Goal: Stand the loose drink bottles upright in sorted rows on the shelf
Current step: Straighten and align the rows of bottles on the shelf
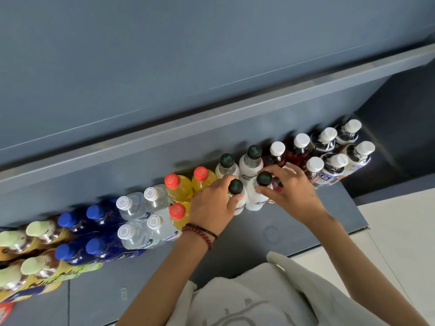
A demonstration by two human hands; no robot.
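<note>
The person stands at the shelf (259,234) with both hands on the front 2 black-capped bottles. The left hand (211,203) curls its fingers round the neck of the left white bottle (236,187), and the right hand (292,189) pinches the right white bottle (263,179) just under its cap. Both stand upright on the shelf, in front of the back pair (254,152) of the same kind, between the yellow bottles (179,187) and the red bottles (299,151). To do this step well, I think the person should slide both straight back until they touch the back pair, keep the bases flat, and let go gently. The right hand hides a bottle behind it, so I cannot tell its kind. At the far left the bottles are blurred and cut off.
</note>
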